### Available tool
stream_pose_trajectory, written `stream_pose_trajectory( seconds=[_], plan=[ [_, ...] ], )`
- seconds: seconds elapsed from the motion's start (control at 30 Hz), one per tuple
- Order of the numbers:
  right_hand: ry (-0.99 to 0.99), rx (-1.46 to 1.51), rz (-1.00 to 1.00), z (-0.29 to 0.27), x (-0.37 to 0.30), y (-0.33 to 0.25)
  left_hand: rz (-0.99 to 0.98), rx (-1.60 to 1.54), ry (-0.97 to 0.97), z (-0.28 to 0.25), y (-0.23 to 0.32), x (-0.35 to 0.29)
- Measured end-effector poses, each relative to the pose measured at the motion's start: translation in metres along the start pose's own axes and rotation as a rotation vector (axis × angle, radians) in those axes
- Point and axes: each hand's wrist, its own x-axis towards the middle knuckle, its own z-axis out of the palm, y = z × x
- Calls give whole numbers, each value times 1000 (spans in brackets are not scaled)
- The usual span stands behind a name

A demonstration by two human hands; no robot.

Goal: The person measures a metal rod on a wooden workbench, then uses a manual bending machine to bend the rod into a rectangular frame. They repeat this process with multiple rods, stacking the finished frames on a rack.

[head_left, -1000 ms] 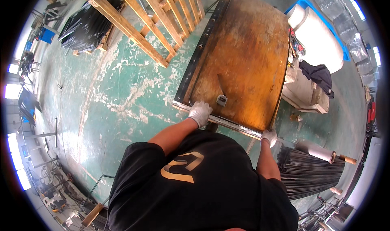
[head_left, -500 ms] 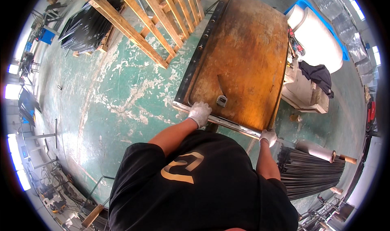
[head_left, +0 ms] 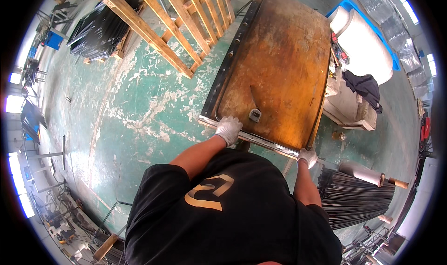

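Note:
A worn wooden tabletop [head_left: 279,64] stretches away in front of me, with a pale metal strip [head_left: 270,145] along its near edge. My left hand [head_left: 228,130], in a whitish work glove, is closed over the strip near its left end. At the right end, my gloved right hand [head_left: 307,158] is closed round the strip at the table's corner; its fingertips are partly hidden. A small tape measure [head_left: 254,115] lies on the wood just beyond my left hand. Down the table's left side runs a black rail [head_left: 228,57] with several bolts.
A slatted wooden pallet frame [head_left: 153,36] stands at the far left. Right of the table are a cart [head_left: 351,109] with a dark cloth [head_left: 363,88] and large white rolls [head_left: 365,46]. A bundle of black rods [head_left: 354,199] lies near my right arm.

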Motion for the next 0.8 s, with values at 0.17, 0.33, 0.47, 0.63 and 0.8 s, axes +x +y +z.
stream_pose_trajectory(
  seconds=[0.17,0.33,0.47,0.63,0.8],
  plan=[
    [2,10,-5,2,-1,0,1,25,-31,-7,-1,-2],
    [42,-1,-9,6,-2,1,-5,14,-34,-10,-2,-2],
    [12,-24,-12,1,-4,-3,-3,12,13,-2,-3,-4],
    [-3,-39,-11,3,0,1,2,-17,16,-2,-2,-2],
    [12,-48,6,5,2,0,16,-19,67,3,-4,-3]
  ],
)
